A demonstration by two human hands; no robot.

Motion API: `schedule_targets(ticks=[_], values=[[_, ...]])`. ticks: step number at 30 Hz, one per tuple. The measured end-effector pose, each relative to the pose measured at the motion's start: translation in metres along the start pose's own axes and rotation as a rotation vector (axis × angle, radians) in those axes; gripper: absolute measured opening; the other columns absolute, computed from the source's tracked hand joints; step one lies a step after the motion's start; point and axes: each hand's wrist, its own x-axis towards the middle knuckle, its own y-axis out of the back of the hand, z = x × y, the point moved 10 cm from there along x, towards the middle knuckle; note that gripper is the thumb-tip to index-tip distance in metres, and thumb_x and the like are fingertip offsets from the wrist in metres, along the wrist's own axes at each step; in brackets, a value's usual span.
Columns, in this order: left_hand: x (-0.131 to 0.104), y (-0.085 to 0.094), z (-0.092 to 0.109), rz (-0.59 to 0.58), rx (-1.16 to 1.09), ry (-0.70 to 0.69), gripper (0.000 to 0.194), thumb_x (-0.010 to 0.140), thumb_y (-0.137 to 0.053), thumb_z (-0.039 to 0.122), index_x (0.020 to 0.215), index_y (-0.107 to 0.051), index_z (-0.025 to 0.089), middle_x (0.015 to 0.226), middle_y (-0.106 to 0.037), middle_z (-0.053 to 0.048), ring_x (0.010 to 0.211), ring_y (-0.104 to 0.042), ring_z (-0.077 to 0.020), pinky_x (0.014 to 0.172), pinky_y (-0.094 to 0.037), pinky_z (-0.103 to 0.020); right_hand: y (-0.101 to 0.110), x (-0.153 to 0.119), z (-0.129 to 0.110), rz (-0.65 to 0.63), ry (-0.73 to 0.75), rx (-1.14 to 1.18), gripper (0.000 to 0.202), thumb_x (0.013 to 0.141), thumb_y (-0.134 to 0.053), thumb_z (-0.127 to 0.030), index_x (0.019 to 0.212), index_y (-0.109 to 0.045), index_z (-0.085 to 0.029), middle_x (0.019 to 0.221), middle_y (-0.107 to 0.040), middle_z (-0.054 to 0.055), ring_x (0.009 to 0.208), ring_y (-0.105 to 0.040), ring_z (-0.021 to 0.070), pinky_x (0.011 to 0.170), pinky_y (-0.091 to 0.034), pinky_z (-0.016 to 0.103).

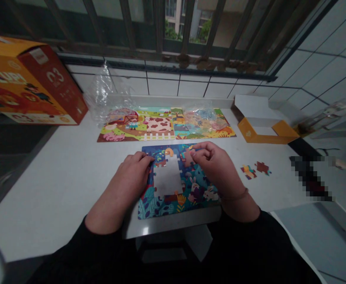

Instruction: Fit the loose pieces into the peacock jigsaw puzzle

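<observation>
A partly assembled jigsaw puzzle [178,200] with dark blue scenery, white rabbits and plants lies flat on the counter in front of me. Its middle is an open gap where the pale counter shows. At the puzzle's upper left edge, my left hand [135,171] rests with curled fingers gripping the border. My right hand [212,161] pinches a reddish-brown puzzle piece [187,157] over the upper right part, beside the gap; the fingers partly hide it. Two loose pieces, a yellow one [248,172] and a brown one [262,167], lie to the right.
Behind the puzzle lie a farm picture puzzle [158,124] and an adjoining animal picture [224,132], with clear plastic wrap [100,94] around them. An orange box [27,83] stands left; an opened yellow box [249,134] sits right. A barred window [161,27] is behind the counter [72,165].
</observation>
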Motion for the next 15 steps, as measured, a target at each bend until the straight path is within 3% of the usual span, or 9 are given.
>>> schedule_targets(ticks=[3,6,9,15], values=[[0.000,0.000,0.000,0.016,-0.016,-0.016,0.041,0.110,-0.047,0.020,0.138,-0.076,0.019,0.137,-0.071,-0.017,0.119,-0.066,-0.0342,0.107,-0.057,-0.051,-0.050,-0.010,-0.008,-0.104,0.019,0.084,0.023,0.100,-0.076,-0.043,0.109,-0.066,-0.023,0.084,-0.082,0.001,0.080,-0.079,0.0198,0.073,-0.059,0.032],[-0.001,0.001,-0.001,0.016,-0.024,-0.020,0.042,0.110,-0.047,0.019,0.141,-0.075,0.019,0.137,-0.071,-0.017,0.118,-0.066,-0.0332,0.109,-0.056,-0.050,-0.082,-0.018,-0.008,-0.177,0.044,0.047,0.014,0.101,-0.079,-0.031,0.108,-0.068,-0.024,0.092,-0.086,0.002,0.088,-0.084,0.0204,0.079,-0.062,0.033],[-0.002,0.001,0.001,0.005,-0.021,-0.024,0.042,0.109,-0.049,0.018,0.142,-0.074,0.017,0.136,-0.071,-0.017,0.119,-0.066,-0.0333,0.110,-0.055,-0.049,-0.093,-0.020,-0.006,-0.183,0.093,-0.115,0.011,0.100,-0.079,-0.020,0.107,-0.072,-0.025,0.094,-0.087,0.001,0.092,-0.084,0.0205,0.083,-0.061,0.033],[-0.003,0.003,0.004,0.000,0.002,-0.026,0.041,0.108,-0.051,0.018,0.142,-0.074,0.016,0.136,-0.071,-0.017,0.120,-0.065,-0.0326,0.109,-0.055,-0.048,-0.095,-0.020,-0.013,-0.127,0.206,-0.410,0.003,0.101,-0.080,-0.024,0.103,-0.077,-0.024,0.106,-0.085,0.005,0.100,-0.079,0.0237,0.088,-0.055,0.035]])
